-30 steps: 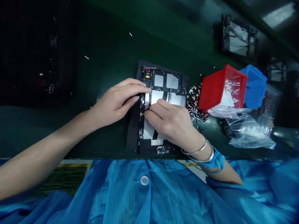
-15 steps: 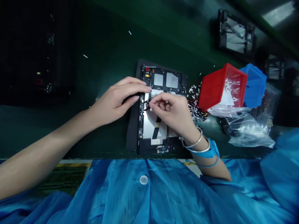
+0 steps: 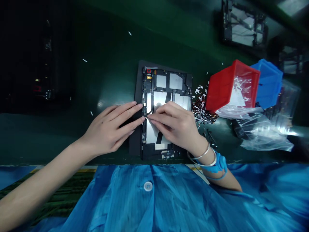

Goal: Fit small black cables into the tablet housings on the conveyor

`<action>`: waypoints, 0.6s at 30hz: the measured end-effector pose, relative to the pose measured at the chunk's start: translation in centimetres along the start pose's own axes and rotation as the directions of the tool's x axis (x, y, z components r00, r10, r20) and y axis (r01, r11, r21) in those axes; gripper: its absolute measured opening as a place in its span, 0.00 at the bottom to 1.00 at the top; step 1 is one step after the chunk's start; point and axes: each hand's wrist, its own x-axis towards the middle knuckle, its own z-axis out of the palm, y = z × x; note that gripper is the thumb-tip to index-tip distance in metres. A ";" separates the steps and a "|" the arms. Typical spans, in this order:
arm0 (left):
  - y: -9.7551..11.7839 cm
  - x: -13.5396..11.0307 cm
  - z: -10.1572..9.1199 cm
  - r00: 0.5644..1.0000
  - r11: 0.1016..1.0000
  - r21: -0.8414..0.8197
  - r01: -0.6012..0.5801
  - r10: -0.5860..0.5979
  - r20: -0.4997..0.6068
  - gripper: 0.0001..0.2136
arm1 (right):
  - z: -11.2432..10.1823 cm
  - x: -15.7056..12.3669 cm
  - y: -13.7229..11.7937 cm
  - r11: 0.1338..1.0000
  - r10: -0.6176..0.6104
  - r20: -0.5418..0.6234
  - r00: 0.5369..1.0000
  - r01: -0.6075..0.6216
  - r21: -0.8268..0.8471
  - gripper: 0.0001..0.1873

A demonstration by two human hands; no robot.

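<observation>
An opened tablet (image 3: 151,150), showing silver battery panels and small circuit parts, lies in front of me on a dark flat pad (image 3: 135,143). Down its left side runs a thin black cable (image 3: 152,108), which curves leftward near my fingertips. My right hand (image 3: 180,124) reaches over the tablet with thumb and fingers pinched at the curved cable end. The exact end is too small to make out. From the left, my left hand (image 3: 108,130) lies with fingers stretched out, its fingertips at the tablet's left edge, close to the right fingertips.
Right of the tablet is a pile of small cables (image 3: 205,111) with white tips. Beyond it stand a red bin (image 3: 220,90) and a blue bin (image 3: 270,87), with clear plastic bags (image 3: 265,133) in front. Another opened device (image 3: 243,27) lies at the back right. Small white strips (image 3: 85,60) are scattered about.
Both hands have shifted toward me along the tablet's left side. The cable loop that stood up near the right fingertips now lies lower and flatter. My left fingers are more spread.
</observation>
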 end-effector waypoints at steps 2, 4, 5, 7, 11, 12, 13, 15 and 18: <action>0.0 -0.1 0.1 1.000 0.998 0.058 -0.019 0.018 0.004 0.20 | -0.3 -0.3 -0.2 1.000 0.000 -0.023 1.000 0.000 -0.015 0.11; 0.0 0.0 0.1 0.999 0.994 0.100 -0.035 0.036 -0.010 0.21 | -0.8 -0.8 -0.4 0.999 0.025 -0.061 0.998 -0.026 -0.023 0.11; 0.0 0.1 0.1 0.999 0.992 0.118 -0.045 0.047 -0.017 0.22 | -1.1 -1.1 -0.5 0.999 0.046 -0.084 0.995 -0.048 -0.026 0.10; 0.1 0.3 0.0 0.998 0.989 0.132 -0.060 0.064 -0.022 0.22 | -1.5 -2.1 -0.8 0.995 0.096 -0.134 0.986 -0.100 -0.026 0.10; 1.5 0.1 -0.3 0.998 0.998 -0.020 0.059 -0.059 -0.021 0.24 | -2.0 -5.4 -1.3 0.949 0.284 -0.272 0.919 -0.311 -0.059 0.10; 2.1 -0.2 -0.3 0.989 0.987 -0.092 0.135 -0.139 -0.042 0.25 | -2.0 -6.4 -1.4 0.917 0.348 -0.307 0.886 -0.390 -0.086 0.10; 2.7 -0.5 -0.3 0.968 0.960 -0.158 0.230 -0.243 -0.067 0.26 | -1.9 -7.4 -1.5 0.874 0.409 -0.338 0.847 -0.471 -0.123 0.11; 4.2 -1.3 0.0 0.884 0.874 -0.231 0.427 -0.457 -0.099 0.27 | -1.6 -9.1 -1.6 0.767 0.517 -0.369 0.772 -0.610 -0.201 0.14; 6.4 -1.9 0.6 0.791 0.780 -0.225 0.584 -0.609 -0.059 0.25 | -0.7 -10.6 -2.0 0.677 0.621 -0.305 0.722 -0.690 -0.256 0.21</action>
